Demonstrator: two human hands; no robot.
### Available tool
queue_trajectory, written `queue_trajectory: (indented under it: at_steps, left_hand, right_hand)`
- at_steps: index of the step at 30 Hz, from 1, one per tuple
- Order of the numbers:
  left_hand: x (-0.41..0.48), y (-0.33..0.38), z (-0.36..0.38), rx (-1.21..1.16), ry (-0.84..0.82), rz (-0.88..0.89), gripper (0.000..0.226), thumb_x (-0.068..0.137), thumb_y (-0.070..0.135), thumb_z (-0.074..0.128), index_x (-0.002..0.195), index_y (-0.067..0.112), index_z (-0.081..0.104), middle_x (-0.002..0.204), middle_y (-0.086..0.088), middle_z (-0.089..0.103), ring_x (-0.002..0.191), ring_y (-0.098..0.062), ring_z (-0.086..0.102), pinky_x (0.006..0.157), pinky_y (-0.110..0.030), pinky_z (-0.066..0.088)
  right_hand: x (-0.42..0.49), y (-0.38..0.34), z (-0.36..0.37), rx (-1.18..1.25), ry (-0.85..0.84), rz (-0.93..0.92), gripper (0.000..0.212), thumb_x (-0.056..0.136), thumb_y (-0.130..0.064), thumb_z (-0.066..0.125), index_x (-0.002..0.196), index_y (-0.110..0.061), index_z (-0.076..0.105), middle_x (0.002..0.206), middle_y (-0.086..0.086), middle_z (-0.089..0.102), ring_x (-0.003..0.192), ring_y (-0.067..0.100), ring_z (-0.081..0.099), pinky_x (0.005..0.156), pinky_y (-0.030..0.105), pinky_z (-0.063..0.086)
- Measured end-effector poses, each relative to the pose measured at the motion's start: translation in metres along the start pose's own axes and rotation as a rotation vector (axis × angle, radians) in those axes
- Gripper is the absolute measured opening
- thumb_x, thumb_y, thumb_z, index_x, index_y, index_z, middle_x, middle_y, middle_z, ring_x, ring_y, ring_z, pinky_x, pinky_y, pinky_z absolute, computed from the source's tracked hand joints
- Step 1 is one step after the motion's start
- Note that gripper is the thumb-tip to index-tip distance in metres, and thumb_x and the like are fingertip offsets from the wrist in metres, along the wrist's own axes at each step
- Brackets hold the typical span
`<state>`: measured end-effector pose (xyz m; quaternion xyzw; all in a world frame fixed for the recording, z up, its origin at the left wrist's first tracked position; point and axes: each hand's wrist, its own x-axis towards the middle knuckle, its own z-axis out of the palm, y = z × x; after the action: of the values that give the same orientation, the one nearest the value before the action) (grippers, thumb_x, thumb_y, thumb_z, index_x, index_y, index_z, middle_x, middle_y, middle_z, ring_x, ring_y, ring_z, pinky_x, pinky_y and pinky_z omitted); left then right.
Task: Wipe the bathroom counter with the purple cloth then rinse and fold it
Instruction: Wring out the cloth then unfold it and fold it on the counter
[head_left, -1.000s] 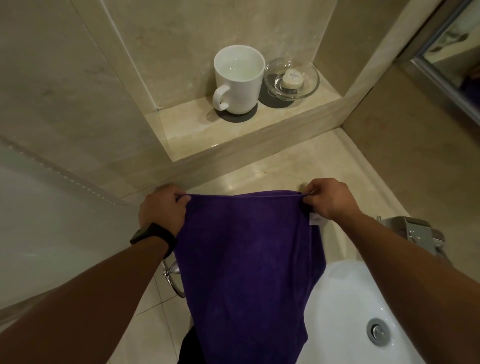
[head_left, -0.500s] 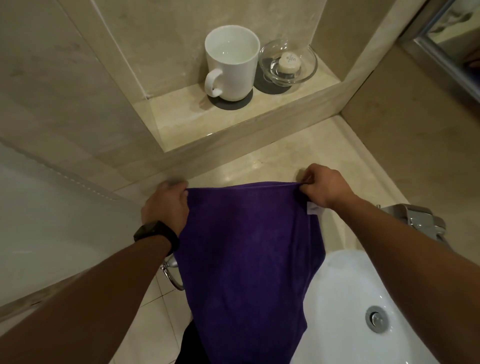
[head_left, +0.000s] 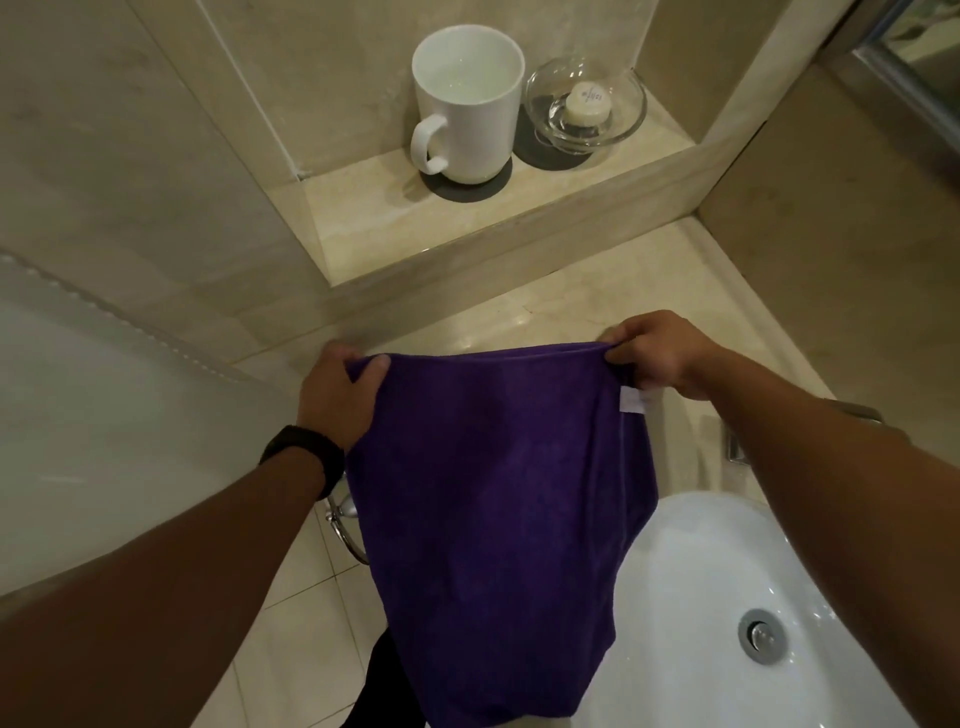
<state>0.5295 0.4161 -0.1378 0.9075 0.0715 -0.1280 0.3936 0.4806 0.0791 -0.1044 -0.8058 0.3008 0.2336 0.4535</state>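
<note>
The purple cloth (head_left: 498, 493) hangs stretched between both hands above the beige counter (head_left: 561, 312). My left hand (head_left: 337, 395) grips its top left corner, a black watch on the wrist. My right hand (head_left: 660, 353) pinches the top right corner, just above a small white label. The cloth's lower part drops over the counter's front edge and hides part of the white sink (head_left: 727, 597).
A white mug (head_left: 467, 104) and a glass dish with a small soap (head_left: 587, 104) stand on dark coasters in the raised wall niche. The chrome tap (head_left: 737, 441) shows behind my right forearm. A chrome towel ring (head_left: 348, 525) hangs below the counter edge at left. A mirror edge is at top right.
Both hands with the cloth have moved slightly lower and nearer to me in the view; the grip on the two top corners is unchanged.
</note>
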Motion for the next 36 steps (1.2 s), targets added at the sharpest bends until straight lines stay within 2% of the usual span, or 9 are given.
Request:
queue_trajectory:
  at_steps: [4,8,13,16,20,23,26,31,36]
  left_hand:
    - [-0.007,-0.006,0.0,-0.293,-0.028,-0.066,0.024,0.087,0.029,0.072,0.103,0.024,0.055,0.1,0.005,0.059,0.089,-0.013,0.058,0.07,-0.03,0.05]
    - [-0.006,-0.007,-0.008,-0.173,0.074,-0.058,0.027,0.083,0.032,0.076,0.105,0.021,0.066,0.093,0.008,0.061,0.086,-0.012,0.058,0.081,-0.035,0.051]
    - [-0.007,0.001,-0.008,-0.032,0.2,-0.117,0.041,0.084,0.048,0.071,0.103,0.012,0.07,0.092,0.001,0.064,0.086,-0.017,0.057,0.073,-0.028,0.041]
    - [-0.005,-0.002,-0.006,-0.017,0.207,-0.207,0.045,0.083,0.05,0.071,0.107,0.012,0.067,0.097,-0.001,0.063,0.086,-0.017,0.055,0.073,-0.029,0.041]
    - [-0.005,-0.011,-0.006,-0.06,0.139,-0.249,0.046,0.084,0.046,0.073,0.115,0.013,0.065,0.104,0.0,0.061,0.093,-0.02,0.057,0.079,-0.03,0.046]
    - [-0.01,-0.011,-0.004,0.072,0.102,-0.166,0.051,0.083,0.044,0.073,0.121,0.015,0.058,0.11,-0.001,0.058,0.1,-0.022,0.057,0.082,-0.033,0.046]
    - [-0.018,-0.01,0.001,0.328,0.126,-0.063,0.067,0.08,0.045,0.074,0.132,0.012,0.045,0.132,-0.016,0.045,0.118,-0.036,0.046,0.096,-0.048,0.045]
    - [-0.046,-0.007,0.005,0.627,0.175,0.295,0.068,0.086,0.045,0.064,0.143,0.019,0.039,0.147,-0.016,0.034,0.133,-0.035,0.034,0.108,-0.051,0.03]
    - [-0.072,-0.018,0.008,0.795,-0.151,0.503,0.059,0.091,0.048,0.053,0.145,0.026,0.041,0.155,-0.009,0.029,0.139,-0.03,0.028,0.114,-0.045,0.025]
  right_hand:
    - [0.003,0.002,0.002,-0.018,0.043,-0.015,0.022,0.091,0.003,0.061,0.079,-0.013,0.069,0.081,0.009,0.069,0.076,0.022,0.065,0.066,0.031,0.056]
    - [0.007,0.003,0.0,-0.135,0.086,-0.094,0.019,0.093,-0.005,0.064,0.083,-0.019,0.073,0.087,0.005,0.072,0.086,0.023,0.068,0.084,0.038,0.058]
    - [0.011,-0.013,-0.001,-0.368,0.064,-0.188,0.031,0.099,-0.006,0.051,0.12,-0.012,0.072,0.118,0.008,0.07,0.102,0.021,0.063,0.09,0.03,0.048]
    - [0.014,-0.017,0.005,-0.443,0.054,-0.198,0.034,0.1,-0.008,0.047,0.125,-0.018,0.068,0.13,0.007,0.065,0.116,0.025,0.06,0.09,0.026,0.043]
    - [0.013,-0.008,0.016,-0.475,0.151,-0.231,0.031,0.093,-0.016,0.062,0.123,-0.02,0.067,0.124,0.005,0.068,0.109,0.025,0.063,0.08,0.02,0.04]
    - [0.006,-0.001,0.024,-0.415,0.196,-0.209,0.043,0.087,-0.023,0.069,0.129,-0.02,0.06,0.121,0.005,0.062,0.095,0.026,0.064,0.071,0.02,0.049]
    - [-0.005,0.003,0.038,-0.662,0.305,-0.269,0.06,0.083,-0.026,0.069,0.138,-0.018,0.048,0.133,0.014,0.048,0.117,0.035,0.05,0.091,0.044,0.05]
    - [-0.031,0.009,0.067,-0.921,0.438,-0.507,0.057,0.078,-0.018,0.062,0.134,-0.013,0.052,0.136,0.017,0.049,0.121,0.038,0.047,0.097,0.048,0.04]
    - [-0.057,0.022,0.093,-0.983,0.328,-0.515,0.043,0.084,-0.024,0.058,0.127,-0.016,0.058,0.126,0.014,0.052,0.111,0.036,0.05,0.09,0.045,0.04]
